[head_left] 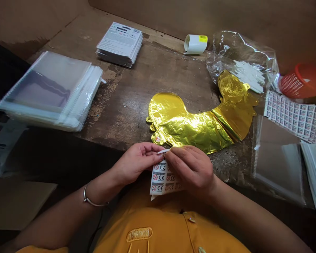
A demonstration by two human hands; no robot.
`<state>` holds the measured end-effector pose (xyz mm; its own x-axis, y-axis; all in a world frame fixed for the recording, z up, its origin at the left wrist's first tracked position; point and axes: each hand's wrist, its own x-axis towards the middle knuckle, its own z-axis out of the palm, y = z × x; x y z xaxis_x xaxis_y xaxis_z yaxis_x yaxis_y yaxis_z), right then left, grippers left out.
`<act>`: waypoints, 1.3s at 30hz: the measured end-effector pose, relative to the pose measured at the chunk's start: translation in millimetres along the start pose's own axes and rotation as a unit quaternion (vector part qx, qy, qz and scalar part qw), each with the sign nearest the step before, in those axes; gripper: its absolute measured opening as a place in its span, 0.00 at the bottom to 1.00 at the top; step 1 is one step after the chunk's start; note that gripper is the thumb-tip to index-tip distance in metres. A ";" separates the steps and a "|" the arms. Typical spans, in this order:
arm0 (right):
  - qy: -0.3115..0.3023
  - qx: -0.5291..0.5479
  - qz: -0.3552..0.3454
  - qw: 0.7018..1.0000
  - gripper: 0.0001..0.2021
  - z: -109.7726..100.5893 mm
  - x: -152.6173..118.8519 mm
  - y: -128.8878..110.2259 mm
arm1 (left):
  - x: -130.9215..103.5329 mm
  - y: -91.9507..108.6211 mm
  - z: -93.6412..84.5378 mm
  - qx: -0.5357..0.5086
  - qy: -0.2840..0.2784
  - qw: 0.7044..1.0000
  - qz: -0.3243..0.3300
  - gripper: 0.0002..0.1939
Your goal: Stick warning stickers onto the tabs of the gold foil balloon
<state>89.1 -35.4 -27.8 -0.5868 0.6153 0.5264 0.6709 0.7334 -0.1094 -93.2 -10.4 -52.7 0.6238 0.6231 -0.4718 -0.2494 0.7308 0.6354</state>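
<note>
Small packing workshop, hand-assembly station. Worn, scratched wooden table (137, 102) walled in by brown cardboard (226, 14). Far left, a stack of clear plastic sleeves (52, 91); beyond it, a pile of printed insert cards (120, 44). Centre, flat gold foil balloons (200, 121). Far right, a roll of labels (195, 44), a bag of white plastic sticks (246, 72), a sheet of warning stickers (292, 114) and a red basket (302, 80).

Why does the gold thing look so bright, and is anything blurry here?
Head view: glare streaks the crinkled gold foil balloon; the red plastic basket at the right edge looks soft and blurred; straight edges bow toward the corners; the hands holding the sticker sheet stay sharp.
</note>
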 end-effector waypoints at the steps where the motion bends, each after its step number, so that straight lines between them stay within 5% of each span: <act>1: 0.000 0.008 0.002 1.000 0.06 0.9 0.3 -1.0 | -0.3 -0.2 0.3 0.006 0.002 1.000 0.002 0.17; 8: 0.011 0.116 0.128 0.985 0.05 -11.3 6.2 -10.1 | -2.6 -2.0 1.4 0.074 0.038 0.996 0.027 0.17; 12: 0.094 0.165 0.329 0.925 0.02 -25.6 12.7 10.6 | -10.1 4.9 -3.8 0.233 0.035 0.967 0.096 0.11; 14: 0.081 0.211 0.419 0.880 0.02 -21.5 15.6 26.0 | -13.6 12.9 -8.8 0.397 0.043 0.895 0.196 0.10; 18: -0.042 0.326 0.468 0.820 0.07 -5.9 22.1 52.6 | -10.5 34.9 -26.4 0.658 0.035 0.641 0.392 0.06; 20: -0.063 0.325 0.471 0.817 0.08 -8.9 26.7 64.2 | -6.2 45.5 -35.4 0.706 -0.010 0.578 0.408 0.07; 25: -0.013 0.327 0.483 0.812 0.09 -27.8 36.4 77.6 | -0.9 55.6 -40.1 0.735 -0.127 0.563 0.355 0.08; 29: -0.073 0.397 0.479 0.779 0.11 -3.1 33.6 59.6 | 5.4 45.5 -35.9 0.750 -0.123 0.545 0.353 0.08; 33: -0.079 0.359 0.500 0.784 0.12 22.8 27.8 48.7 | 8.3 34.3 -38.2 0.743 -0.103 0.554 0.363 0.08; 39: -0.081 0.338 0.503 0.792 0.11 20.4 30.7 49.1 | 5.4 30.1 -39.3 0.764 -0.096 0.522 0.366 0.09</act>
<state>94.8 25.5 -34.2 0.0024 0.9751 -0.2218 0.4717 -0.1967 -0.8595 -126.4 25.9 -60.2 0.8755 0.4323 0.2158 0.3176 -0.8515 0.4173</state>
